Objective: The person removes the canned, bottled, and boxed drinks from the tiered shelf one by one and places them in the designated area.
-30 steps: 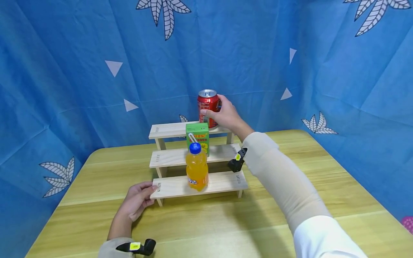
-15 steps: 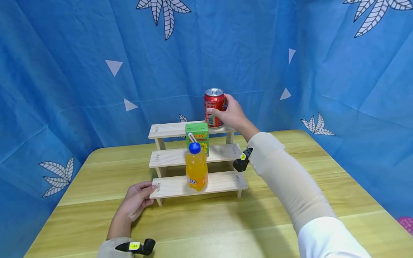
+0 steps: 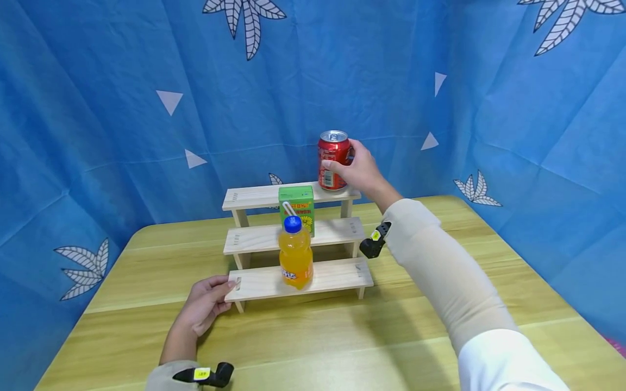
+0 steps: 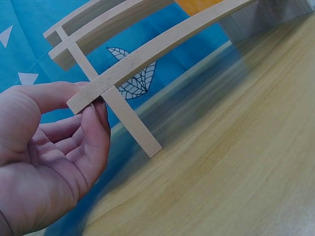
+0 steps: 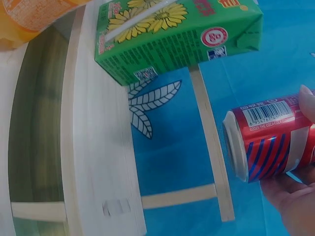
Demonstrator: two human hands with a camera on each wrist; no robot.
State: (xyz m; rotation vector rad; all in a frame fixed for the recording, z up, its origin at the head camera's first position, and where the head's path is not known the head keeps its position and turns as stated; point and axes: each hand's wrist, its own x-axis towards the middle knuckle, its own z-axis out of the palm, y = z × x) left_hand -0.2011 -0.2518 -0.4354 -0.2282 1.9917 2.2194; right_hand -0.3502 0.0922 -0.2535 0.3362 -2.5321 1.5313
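A red soda can [image 3: 334, 161] is upright at the right end of the top step of a small three-step wooden rack [image 3: 264, 196]. My right hand [image 3: 364, 171] grips it from the right side, thumb across the front. In the right wrist view, the base of the can is very close to the top plank; whether they touch, I cannot tell. My left hand [image 3: 202, 307] pinches the left end of the lowest step between thumb and fingers, as the left wrist view also shows. A green drink carton [image 3: 296, 206] stands on the middle step, an orange soda bottle [image 3: 295, 255] on the lowest.
The rack stands on a wood-grain table [image 3: 303, 347]. A blue curtain [image 3: 244, 108] with white leaf prints hangs close behind and at both sides. The bottle and carton stand near the middle of their steps, left of the right forearm.
My right hand has moved the can rightward along the top step, from behind the carton to near the right end. The left hand keeps its hold on the lowest step.
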